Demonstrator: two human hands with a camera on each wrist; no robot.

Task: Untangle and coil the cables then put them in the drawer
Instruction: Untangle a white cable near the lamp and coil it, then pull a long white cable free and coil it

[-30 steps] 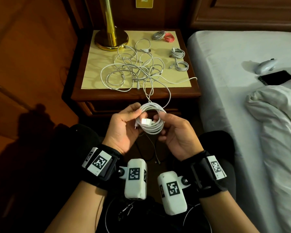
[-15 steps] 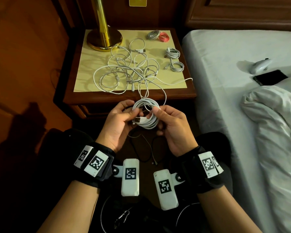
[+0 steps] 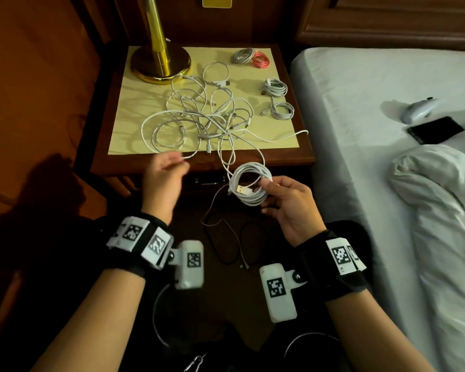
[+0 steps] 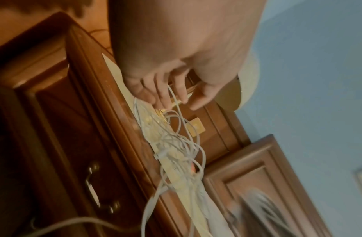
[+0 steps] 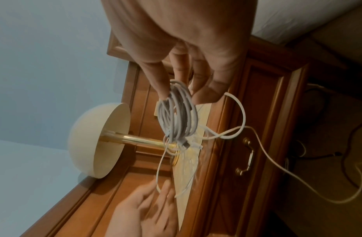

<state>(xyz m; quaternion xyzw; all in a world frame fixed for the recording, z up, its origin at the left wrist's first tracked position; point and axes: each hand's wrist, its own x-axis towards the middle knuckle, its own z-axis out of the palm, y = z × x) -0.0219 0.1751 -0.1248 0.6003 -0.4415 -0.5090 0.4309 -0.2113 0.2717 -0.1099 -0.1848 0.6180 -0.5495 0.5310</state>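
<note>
Four small coils sit done at the back right of the bench [image 3: 304, 154], lamp [image 3: 160, 63] as landmark: a grey coil [image 3: 242, 55] and a red coil [image 3: 261, 60] well right of the lamp base, two more white coils [image 3: 275, 87] nearer the bed [image 3: 387, 84]. Likely parked there, clear of the work, until all go into the drawer together.

Tangle [image 3: 204, 116] of white cables spreads just in front of the lamp, some loops hanging over the front edge.

Right hand [image 3: 287, 202], in front of and below the bench edge, pinches a fresh white coil [image 3: 250, 186] between thumb and fingertips at its rim; plug end tucked across the turns, probably to stop it springing loose. One strand appears to trail from the coil up to the tangle, though whether it is the same cable is unclear.

Left hand [image 3: 163, 170] at the front edge, left of the coil: fingers loose and part-spread, holding nothing clearly; blur in the wrist view leaves contact with the nearest loop uncertain. Reads as reaching for the next cable.

Drawer [image 3: 210, 181] under the bench top, shut, handle [image 4: 94, 187] visible. Nothing stowed yet.
</note>
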